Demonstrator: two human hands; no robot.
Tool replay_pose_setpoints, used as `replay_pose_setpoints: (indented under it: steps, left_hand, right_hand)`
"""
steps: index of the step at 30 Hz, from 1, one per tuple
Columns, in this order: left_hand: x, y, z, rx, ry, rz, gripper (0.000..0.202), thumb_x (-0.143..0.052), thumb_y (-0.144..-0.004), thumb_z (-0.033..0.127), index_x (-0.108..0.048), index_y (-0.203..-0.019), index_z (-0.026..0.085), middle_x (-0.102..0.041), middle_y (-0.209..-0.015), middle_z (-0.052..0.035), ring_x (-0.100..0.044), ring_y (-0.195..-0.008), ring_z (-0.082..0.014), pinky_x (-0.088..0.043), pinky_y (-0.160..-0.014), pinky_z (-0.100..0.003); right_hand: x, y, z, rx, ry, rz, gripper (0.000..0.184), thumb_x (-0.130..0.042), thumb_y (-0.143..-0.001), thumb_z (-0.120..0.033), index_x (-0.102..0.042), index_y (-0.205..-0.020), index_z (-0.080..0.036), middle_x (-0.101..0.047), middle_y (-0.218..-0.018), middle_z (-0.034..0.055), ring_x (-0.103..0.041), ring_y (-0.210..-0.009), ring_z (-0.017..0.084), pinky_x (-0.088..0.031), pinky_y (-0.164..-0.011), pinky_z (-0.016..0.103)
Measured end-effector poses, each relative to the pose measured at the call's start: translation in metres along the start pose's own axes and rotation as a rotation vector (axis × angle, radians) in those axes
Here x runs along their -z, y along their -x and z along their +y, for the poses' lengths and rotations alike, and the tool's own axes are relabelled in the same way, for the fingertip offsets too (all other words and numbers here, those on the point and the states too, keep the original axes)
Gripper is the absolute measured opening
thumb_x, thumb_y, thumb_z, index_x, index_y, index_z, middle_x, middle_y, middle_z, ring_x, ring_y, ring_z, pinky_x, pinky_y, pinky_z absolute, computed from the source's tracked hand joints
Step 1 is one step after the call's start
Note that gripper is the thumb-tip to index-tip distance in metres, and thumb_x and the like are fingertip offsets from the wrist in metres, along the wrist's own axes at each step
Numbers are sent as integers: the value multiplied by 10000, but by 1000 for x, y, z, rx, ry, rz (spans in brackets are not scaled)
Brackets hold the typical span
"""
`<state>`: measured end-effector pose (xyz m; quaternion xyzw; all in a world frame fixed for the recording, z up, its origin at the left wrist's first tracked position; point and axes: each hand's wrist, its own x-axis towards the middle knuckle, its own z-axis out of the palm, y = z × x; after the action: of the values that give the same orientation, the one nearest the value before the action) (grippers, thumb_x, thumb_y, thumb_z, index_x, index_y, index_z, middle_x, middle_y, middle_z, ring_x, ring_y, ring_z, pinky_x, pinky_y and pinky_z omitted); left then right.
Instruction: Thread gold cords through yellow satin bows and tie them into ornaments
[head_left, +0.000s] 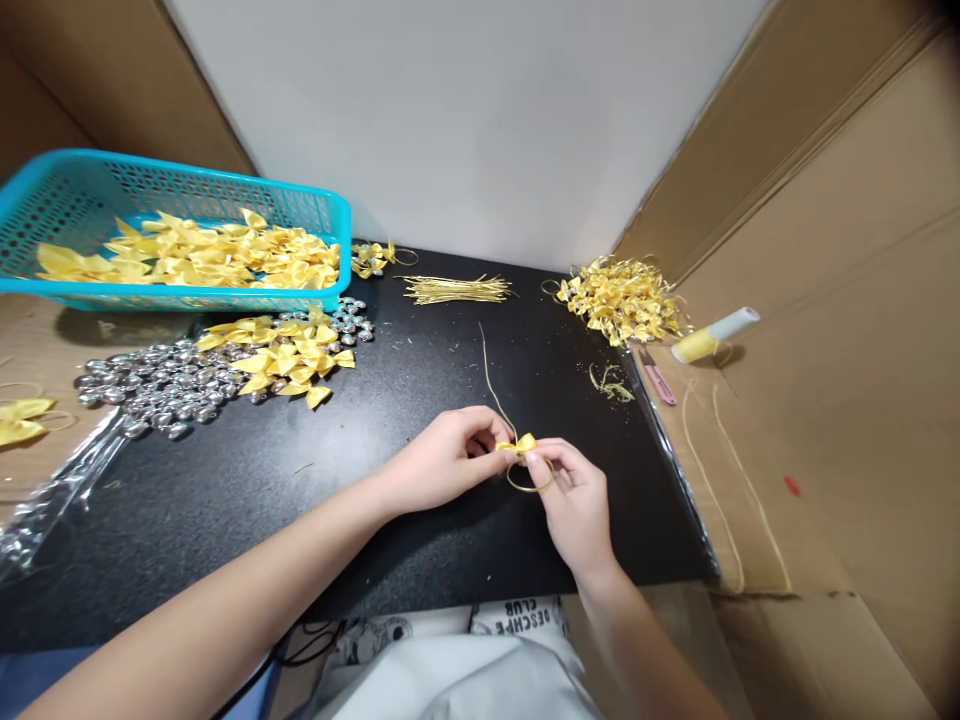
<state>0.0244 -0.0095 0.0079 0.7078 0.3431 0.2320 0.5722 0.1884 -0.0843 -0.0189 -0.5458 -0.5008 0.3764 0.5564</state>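
My left hand (pixel 450 458) and my right hand (pixel 574 498) meet over the middle of the black mat (pixel 337 500). Both pinch a small yellow ribbon bow (pixel 519 443) between fingertips. A thin gold cord (pixel 491 375) runs from the bow away across the mat and forms a small loop under my right fingers. Both hands are closed around the bow and cord.
A turquoise basket (pixel 187 180) of yellow bows stands at the back left. Loose yellow bows (pixel 289 355) and silver beads (pixel 161 385) lie left. A bundle of gold cords (pixel 457 290), a heap of finished bows (pixel 622 298), pink snips (pixel 660 382) and a thread spool (pixel 712 335) lie behind and right. Cardboard walls surround.
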Motion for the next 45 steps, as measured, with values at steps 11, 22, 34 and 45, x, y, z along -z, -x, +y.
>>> replay_pose_setpoints:
  steps: [11, 22, 34, 45]
  left_hand:
    - [-8, 0, -1, 40, 57, 66, 203, -620, -822, 333, -555, -760, 151, -610, -675, 8, -543, -603, -95, -430, -559, -203]
    - [-10, 0, -1, -13, -36, 57, 120, -648, -789, 251, -613, -823, 141, -627, -723, 2, -554, -635, -96, -461, -601, -201]
    - [-23, -1, -2, 75, 89, 140, 278, -716, -744, 386, -693, -817, 119, -629, -666, -9, -526, -590, -98, -437, -564, -206]
    - [-21, 0, -2, 47, 84, 173, 218, -648, -786, 346, -653, -765, 129, -635, -665, -12, -539, -584, -97, -438, -558, -205]
  right_hand:
    - [2, 0, -1, 58, 0, 95, 109, -632, -849, -244, -683, -770, -189, -648, -1064, 89, -652, -1001, 194, -558, -853, 323]
    - [0, -1, -2, 68, 98, 108, 103, -624, -848, -212, -695, -779, -185, -690, -886, 78, -673, -869, 180, -572, -780, 310]
    - [0, 1, -1, 96, 150, 131, 114, -627, -847, -238, -696, -771, -188, -697, -880, 86, -681, -855, 195, -585, -760, 330]
    - [0, 0, -2, 117, 161, 143, 98, -626, -838, -204, -692, -767, -190, -698, -866, 81, -683, -842, 189, -586, -768, 331]
